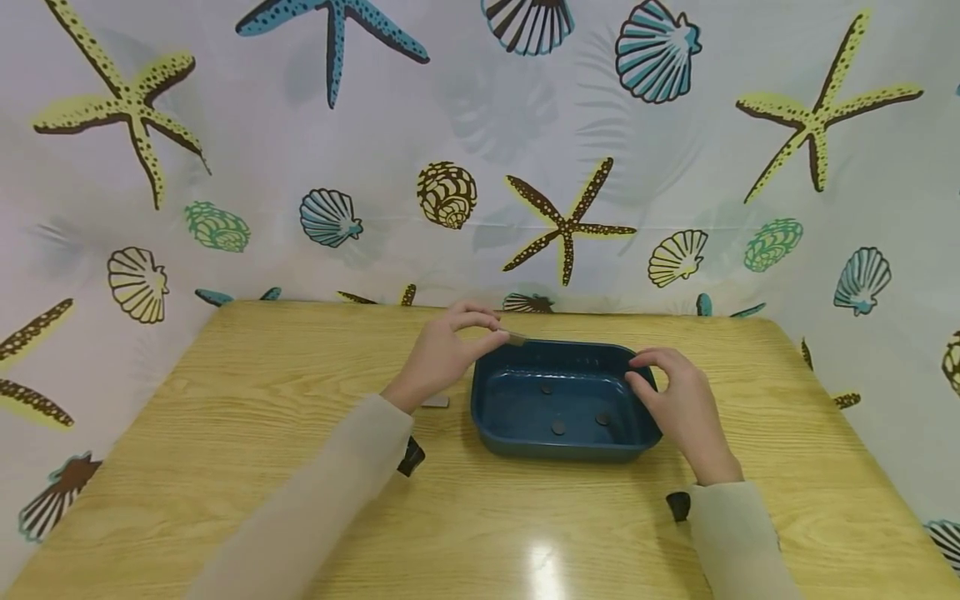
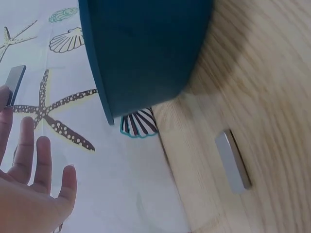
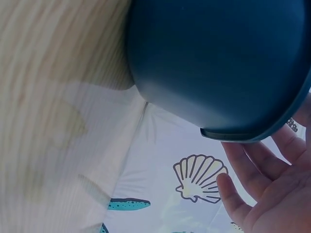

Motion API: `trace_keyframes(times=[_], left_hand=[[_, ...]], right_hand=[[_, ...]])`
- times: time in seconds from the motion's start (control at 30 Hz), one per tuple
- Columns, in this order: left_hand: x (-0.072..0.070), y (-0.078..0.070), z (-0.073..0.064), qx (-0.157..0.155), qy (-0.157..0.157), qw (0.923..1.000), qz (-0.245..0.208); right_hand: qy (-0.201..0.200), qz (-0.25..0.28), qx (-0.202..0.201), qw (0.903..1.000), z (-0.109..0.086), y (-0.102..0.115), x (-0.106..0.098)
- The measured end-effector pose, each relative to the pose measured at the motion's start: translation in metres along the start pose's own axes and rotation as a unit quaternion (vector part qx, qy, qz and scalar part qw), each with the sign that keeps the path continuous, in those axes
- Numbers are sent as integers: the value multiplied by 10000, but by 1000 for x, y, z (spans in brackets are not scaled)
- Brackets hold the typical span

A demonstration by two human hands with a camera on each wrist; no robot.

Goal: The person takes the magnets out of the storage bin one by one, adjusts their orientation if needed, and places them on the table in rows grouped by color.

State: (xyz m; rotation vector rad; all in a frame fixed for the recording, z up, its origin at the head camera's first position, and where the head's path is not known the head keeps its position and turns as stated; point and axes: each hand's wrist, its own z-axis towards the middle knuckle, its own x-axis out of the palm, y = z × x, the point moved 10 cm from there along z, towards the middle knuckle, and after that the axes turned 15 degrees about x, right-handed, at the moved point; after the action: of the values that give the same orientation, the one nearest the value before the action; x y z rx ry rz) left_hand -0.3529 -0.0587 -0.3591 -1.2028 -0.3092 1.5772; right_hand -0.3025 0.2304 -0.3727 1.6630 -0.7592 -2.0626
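My left hand point(image 1: 446, 350) is over the left back corner of a dark blue rectangular basin point(image 1: 566, 452). Thumb and fingers pinch a small flat metal bar point(image 1: 515, 337), whose grey face also shows in the left wrist view. A second metal bar point(image 2: 234, 161) lies on the table left of the basin, partly covered by my left arm in the head view. Three small round discs point(image 1: 558, 427) lie on the basin floor. My right hand point(image 1: 678, 400) is at the basin's right rim, thumb and forefinger apart over the inside, nothing visible between them.
The wood-grain table point(image 1: 225, 467) carries the basin, right of centre. A white cloth point(image 1: 480, 108) printed with starfish and shells hangs behind the table and along both sides.
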Motion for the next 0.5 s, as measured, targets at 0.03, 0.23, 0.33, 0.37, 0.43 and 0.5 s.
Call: trace_keyframes(times=[0.03, 0.23, 0.33, 0.37, 0.43, 0.5], left_hand=[[-3, 2, -2, -42, -18, 10000, 0], [-24, 12, -16, -182, -140, 9997, 91], [-34, 18, -24, -277, -206, 9992, 192], [-38, 21, -26, -310, -227, 9990, 214], [-44, 27, -32, -403, -259, 9986, 238], [-49, 33, -38, -485, -270, 9981, 264]], right_hand=[[-6, -14, 4, 10000, 0, 0, 0], [13, -76, 129, 9999, 1, -4, -1], [14, -113, 175, 9998, 2, -6, -2], [15, -120, 187, 9998, 2, -7, -2], [10, -142, 205, 9997, 2, -7, -2], [14, -159, 234, 9996, 2, -8, -3]])
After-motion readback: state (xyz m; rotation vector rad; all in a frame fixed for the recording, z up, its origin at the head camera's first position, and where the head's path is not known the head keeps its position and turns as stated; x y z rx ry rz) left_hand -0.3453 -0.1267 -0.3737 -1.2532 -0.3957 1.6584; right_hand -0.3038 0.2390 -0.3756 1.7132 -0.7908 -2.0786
